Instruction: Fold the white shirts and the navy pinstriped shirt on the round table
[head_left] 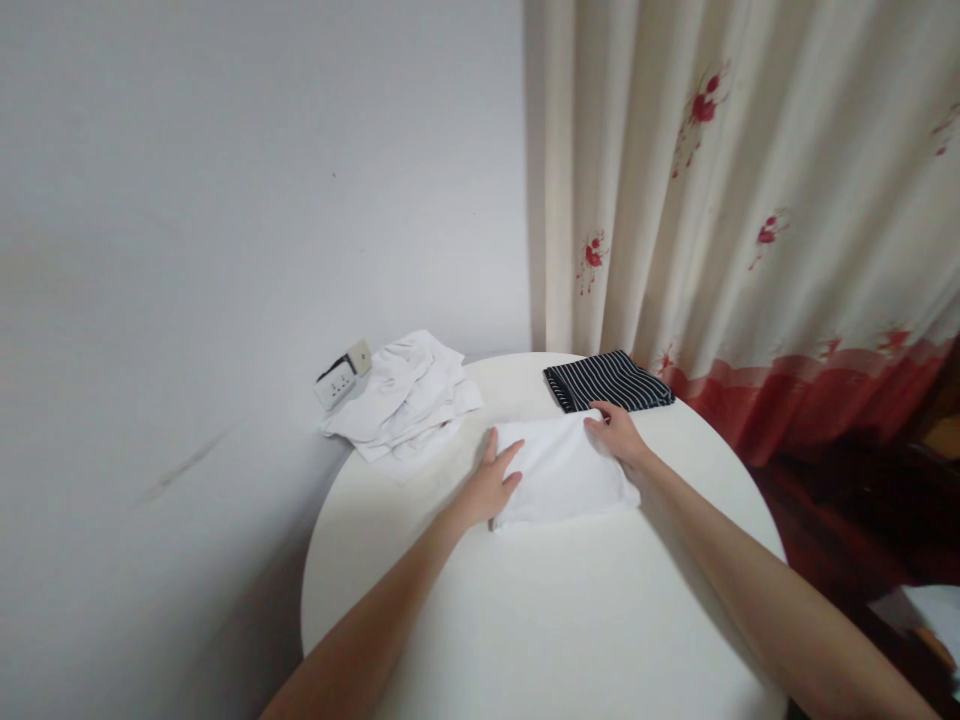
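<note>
A white cloth (562, 475), folded into a rough rectangle, lies on the round white table (525, 620). At its left edge rests my left hand (491, 485), fingers spread and partly on the fabric. My right hand (619, 435) pinches the far right corner of this cloth between thumb and fingers. Just beyond that corner is a folded black cloth with white stripes (611, 380), close to my right fingertips.
A loose heap of white cloth (409, 390) sits at the table's far left, against the wall. Beside it is a white power socket (335, 385) on the wall. A cream curtain with red flowers (697, 200) hangs behind the table at the right.
</note>
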